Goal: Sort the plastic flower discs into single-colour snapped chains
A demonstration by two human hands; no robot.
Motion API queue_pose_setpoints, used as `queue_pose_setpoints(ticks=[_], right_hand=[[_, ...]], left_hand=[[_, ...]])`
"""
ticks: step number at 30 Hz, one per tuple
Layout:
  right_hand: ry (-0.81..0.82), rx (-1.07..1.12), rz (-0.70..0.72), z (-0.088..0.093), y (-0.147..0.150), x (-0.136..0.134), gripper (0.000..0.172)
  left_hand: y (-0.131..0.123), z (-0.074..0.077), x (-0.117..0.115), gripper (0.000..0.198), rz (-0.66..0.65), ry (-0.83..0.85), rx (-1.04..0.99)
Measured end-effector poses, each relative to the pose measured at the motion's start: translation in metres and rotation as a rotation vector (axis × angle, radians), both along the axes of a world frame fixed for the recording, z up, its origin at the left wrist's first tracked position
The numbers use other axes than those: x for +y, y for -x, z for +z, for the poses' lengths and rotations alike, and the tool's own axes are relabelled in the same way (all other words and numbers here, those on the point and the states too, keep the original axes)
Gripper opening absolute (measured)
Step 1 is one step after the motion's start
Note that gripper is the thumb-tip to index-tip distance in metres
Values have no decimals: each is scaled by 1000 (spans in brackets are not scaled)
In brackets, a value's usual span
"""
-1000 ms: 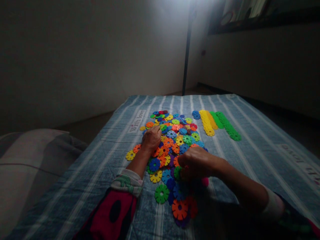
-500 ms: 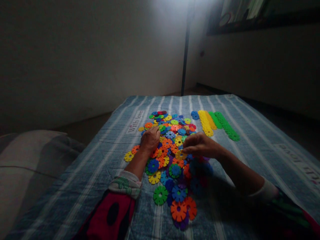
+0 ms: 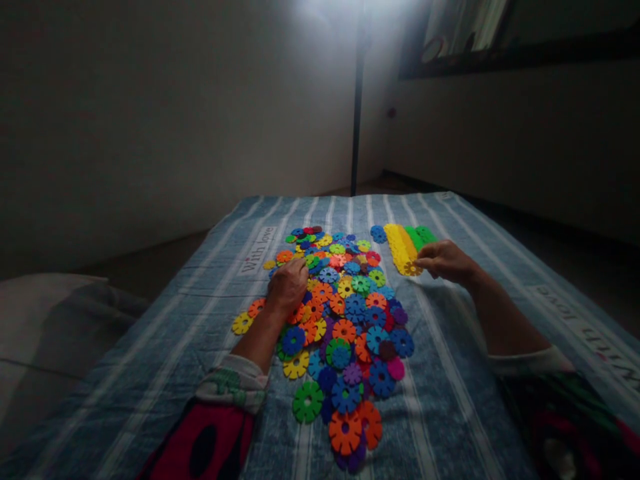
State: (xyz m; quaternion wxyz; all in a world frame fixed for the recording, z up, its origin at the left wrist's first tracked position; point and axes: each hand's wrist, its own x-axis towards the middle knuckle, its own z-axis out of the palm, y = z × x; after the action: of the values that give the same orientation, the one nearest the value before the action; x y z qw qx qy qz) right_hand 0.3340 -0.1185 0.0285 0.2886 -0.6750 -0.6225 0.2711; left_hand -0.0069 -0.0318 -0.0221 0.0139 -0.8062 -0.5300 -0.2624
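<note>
My right hand [image 3: 447, 260] pinches a yellow notched plastic disc [image 3: 413, 268] at the near end of the overlapping yellow row [image 3: 397, 244]. Behind the fingers, a green row [image 3: 424, 233] is partly covered. My left hand [image 3: 289, 283] rests on the left side of a loose pile of many-coloured notched discs [image 3: 355, 305]. Its fingers are curled down and closed, and whatever they may hold is hidden. Close to that wrist lie an orange disc [image 3: 257, 307] and a yellow disc [image 3: 243, 323].
A few blue discs [image 3: 379, 233] lie left of the yellow row. Everything rests on a blue striped cloth [image 3: 200, 333] over a flat surface. A dark pole [image 3: 357, 127] stands beyond the far edge, and pale fabric [image 3: 50, 347] lies at the left.
My right hand has moved from the pile rightward to the yellow row, carrying a yellow disc. My left hand stays on the pile. The view has shifted slightly.
</note>
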Motion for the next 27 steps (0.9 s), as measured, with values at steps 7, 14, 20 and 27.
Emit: queue_pose_setpoints(ticks=[7, 14, 20, 27], right_hand=[[-10, 36, -33, -12, 4, 5, 26], [-35, 24, -121, -19, 1, 9, 22], [21, -43, -131, -24, -10, 9, 25], [211, -137, -47, -27, -9, 11, 22]], left_hand=[[0, 0, 1, 27, -6, 7, -8], [1, -2, 2, 29, -20, 0, -12], [0, -1, 1, 29, 2, 16, -3], [0, -1, 1, 28, -8, 4, -13]])
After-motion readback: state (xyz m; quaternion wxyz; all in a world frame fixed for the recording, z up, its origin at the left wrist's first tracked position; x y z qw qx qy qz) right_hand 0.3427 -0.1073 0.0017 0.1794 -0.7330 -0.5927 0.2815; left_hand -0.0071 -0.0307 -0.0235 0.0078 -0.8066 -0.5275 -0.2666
